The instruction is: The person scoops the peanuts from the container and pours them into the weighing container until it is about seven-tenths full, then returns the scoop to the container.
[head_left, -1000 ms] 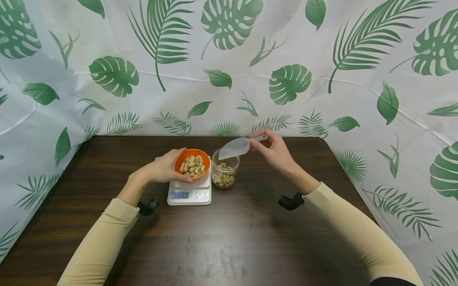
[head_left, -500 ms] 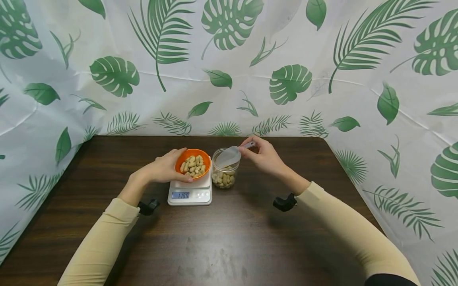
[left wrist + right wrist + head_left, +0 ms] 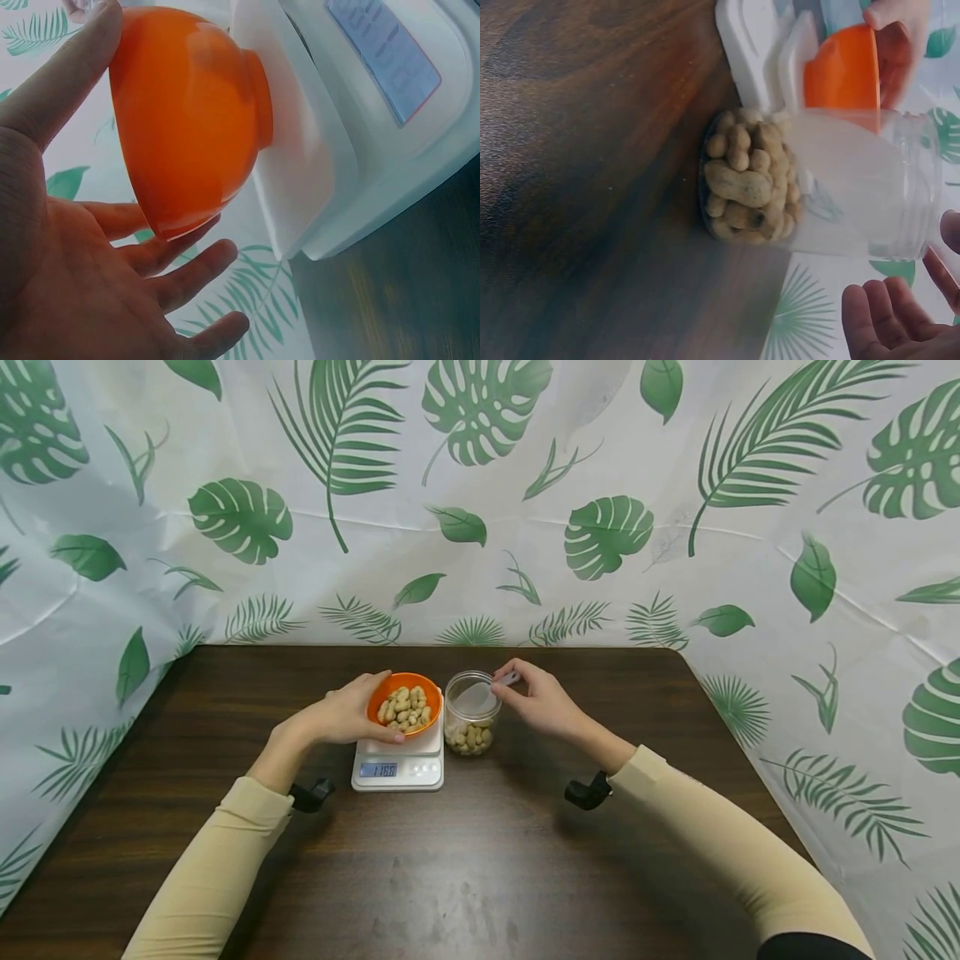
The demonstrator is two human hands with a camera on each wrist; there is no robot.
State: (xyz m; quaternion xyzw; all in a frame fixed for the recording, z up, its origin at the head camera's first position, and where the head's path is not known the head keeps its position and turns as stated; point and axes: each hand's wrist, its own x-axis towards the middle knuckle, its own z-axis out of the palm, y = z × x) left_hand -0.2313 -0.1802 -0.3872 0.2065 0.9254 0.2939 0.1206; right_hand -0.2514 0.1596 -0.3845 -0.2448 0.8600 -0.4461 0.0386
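Observation:
An orange bowl (image 3: 435, 708) with several unshelled peanuts stands on a white kitchen scale (image 3: 397, 774). My left hand (image 3: 335, 712) holds the bowl at its rim, thumb on one side and fingers on the other; in the left wrist view the bowl's foot (image 3: 260, 101) meets the weighing plate. Right of the scale is a clear jar (image 3: 450, 714), its lower part filled with peanuts (image 3: 746, 180). My right hand (image 3: 543, 702) pinches the handle of a translucent scoop (image 3: 474, 700). The scoop's bowl is inside the jar, above the peanuts in the right wrist view.
Scale and jar stand close together near the back of the dark wooden table (image 3: 465, 877). Behind the table hangs a white leaf-printed sheet (image 3: 480, 560). The scale's display (image 3: 378, 770) is lit and faces the front.
My right hand has moved left and down, lowering the scoop from over the jar's mouth into the jar. The left hand, bowl and scale stay in place.

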